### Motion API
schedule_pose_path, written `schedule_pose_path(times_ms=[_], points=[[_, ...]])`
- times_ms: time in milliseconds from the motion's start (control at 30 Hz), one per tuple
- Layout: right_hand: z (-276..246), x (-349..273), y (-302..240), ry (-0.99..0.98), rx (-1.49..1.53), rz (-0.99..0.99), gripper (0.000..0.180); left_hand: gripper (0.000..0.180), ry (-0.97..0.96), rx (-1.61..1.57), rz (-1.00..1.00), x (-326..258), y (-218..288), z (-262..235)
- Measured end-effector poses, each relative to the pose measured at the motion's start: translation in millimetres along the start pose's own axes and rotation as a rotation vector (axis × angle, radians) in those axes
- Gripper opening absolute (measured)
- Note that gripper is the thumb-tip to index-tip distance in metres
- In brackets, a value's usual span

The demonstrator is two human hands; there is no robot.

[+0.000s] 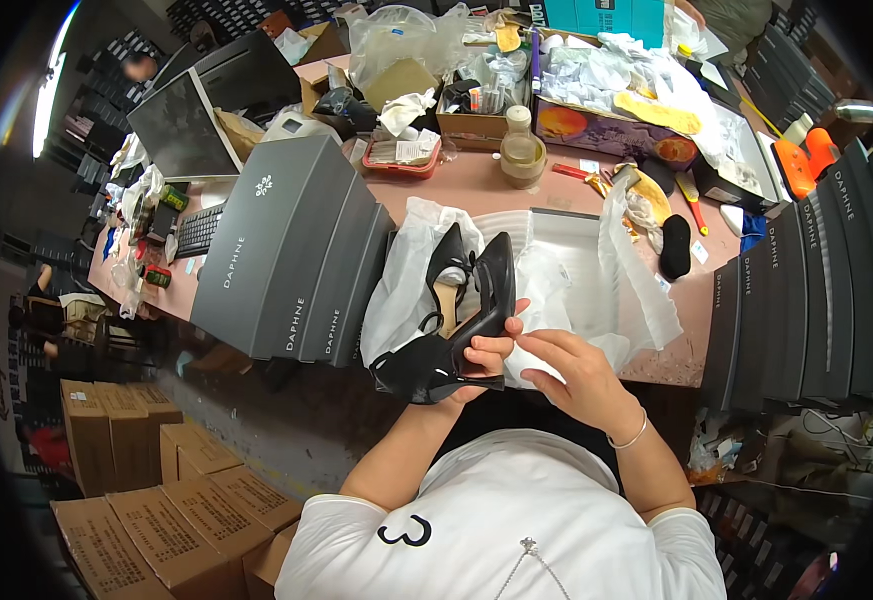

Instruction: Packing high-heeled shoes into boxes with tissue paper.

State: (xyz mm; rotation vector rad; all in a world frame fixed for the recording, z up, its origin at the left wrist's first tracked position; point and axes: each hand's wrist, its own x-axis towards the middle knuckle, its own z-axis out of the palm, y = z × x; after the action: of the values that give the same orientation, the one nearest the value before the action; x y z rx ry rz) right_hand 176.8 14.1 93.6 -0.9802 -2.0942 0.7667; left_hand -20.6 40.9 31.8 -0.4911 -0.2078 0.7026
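Observation:
A black high-heeled shoe (498, 285) is in my left hand (485, 358), whose fingers wrap round its side near the heel. The toe points away from me. My right hand (579, 378) is beside it, thumb and fingers apart, the fingertips close to the shoe's side and my left fingers; whether they touch the shoe I cannot tell. Just behind, a second black shoe with a beige insole (446, 300) rests on white tissue paper (404, 262), partly hidden by the first. An open shoe box (569, 222) lined with white paper lies on the table beyond my hands.
Dark grey shoe boxes (282, 230) stand at the left, with another stack (792, 290) at the right. A bottle (523, 160), a red tray (402, 168) and a black rounded object (675, 247) lie farther back on the pink table. Cardboard cartons (197, 520) stand at the lower left.

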Motion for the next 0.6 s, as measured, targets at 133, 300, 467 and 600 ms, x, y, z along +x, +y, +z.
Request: schedule_pose_path(times_ms=[133,300,467,600], points=[[-11,1,-28,0.001,0.126,-0.077,0.061,0.046,0.237,0.408,0.168,-5,0,12],[19,10,-51,-0.014,0.039,-0.072,0.084,0.039,0.819,1.377,0.882,-2,6,-17],[12,-8,0,0.139,0.635,0.255,0.042,0.049,0.458,1.367,0.801,-25,-4,8],[-3,-40,39,0.438,1.332,0.376,0.041,0.039,0.531,2.761,0.535,-44,47,24]])
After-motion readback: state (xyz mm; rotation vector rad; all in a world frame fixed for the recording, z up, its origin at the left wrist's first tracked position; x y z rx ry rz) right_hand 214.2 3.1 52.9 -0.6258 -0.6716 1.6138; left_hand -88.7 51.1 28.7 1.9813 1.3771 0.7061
